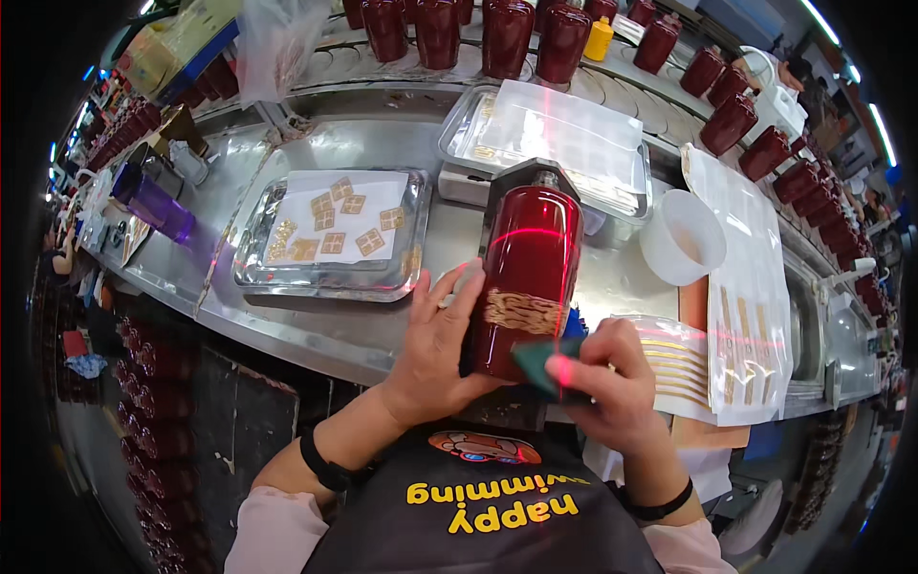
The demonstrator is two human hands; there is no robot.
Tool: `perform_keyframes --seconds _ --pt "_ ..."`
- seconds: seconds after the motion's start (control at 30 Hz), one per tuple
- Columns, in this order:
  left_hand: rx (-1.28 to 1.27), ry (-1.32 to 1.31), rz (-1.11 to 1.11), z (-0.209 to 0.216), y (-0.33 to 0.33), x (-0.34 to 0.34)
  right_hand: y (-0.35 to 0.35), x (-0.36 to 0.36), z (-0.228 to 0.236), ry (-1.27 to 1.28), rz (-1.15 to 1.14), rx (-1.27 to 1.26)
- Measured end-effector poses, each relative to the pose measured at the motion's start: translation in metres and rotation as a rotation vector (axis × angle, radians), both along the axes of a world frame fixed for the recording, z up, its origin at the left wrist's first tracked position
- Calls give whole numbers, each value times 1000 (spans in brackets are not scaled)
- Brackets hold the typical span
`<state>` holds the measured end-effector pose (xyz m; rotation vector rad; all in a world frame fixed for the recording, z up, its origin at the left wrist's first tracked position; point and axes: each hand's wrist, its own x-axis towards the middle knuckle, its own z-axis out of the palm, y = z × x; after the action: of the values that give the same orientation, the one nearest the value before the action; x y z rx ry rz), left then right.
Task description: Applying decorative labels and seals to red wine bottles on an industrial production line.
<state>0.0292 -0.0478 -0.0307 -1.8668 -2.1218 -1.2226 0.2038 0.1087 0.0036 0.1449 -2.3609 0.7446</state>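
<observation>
A glossy dark red bottle [529, 253] lies tilted, neck away from me, in a dark angular holder [566, 170]. Around its lower part runs an ornate gold decal [524, 313]. My left hand [435, 330] grips the bottle's left side, with the fingers along it and the thumb near the base. In my right hand [612, 387] a dark green flat piece [543, 365] is pinched; it presses on the bottle just below the decal. Motion blurs this piece, and I cannot tell its exact kind. A red laser line crosses the bottle's upper body.
A metal tray [335, 285] with gold square decals stands left. Behind the bottle, another tray [643, 206] holds backing sheets. On the right are a white plastic cup [684, 239] and sheets of gold strips [751, 373]. Dark red bottles [507, 38] line the far conveyor. A purple bottle [158, 206] lies left.
</observation>
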Motion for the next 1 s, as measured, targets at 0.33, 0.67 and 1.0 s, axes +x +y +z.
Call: perform_keyframes --seconds 0.33,0.67,1.0 --pt "-80 39 1 -12 1 -3 0 9 -5 -88 142 -202" --pt "-198 28 -9 -24 -1 -8 1 11 -6 52 -94 -169" --pt "-201 -684 -127 -12 5 -6 -12 14 -9 -90 -172 -638"
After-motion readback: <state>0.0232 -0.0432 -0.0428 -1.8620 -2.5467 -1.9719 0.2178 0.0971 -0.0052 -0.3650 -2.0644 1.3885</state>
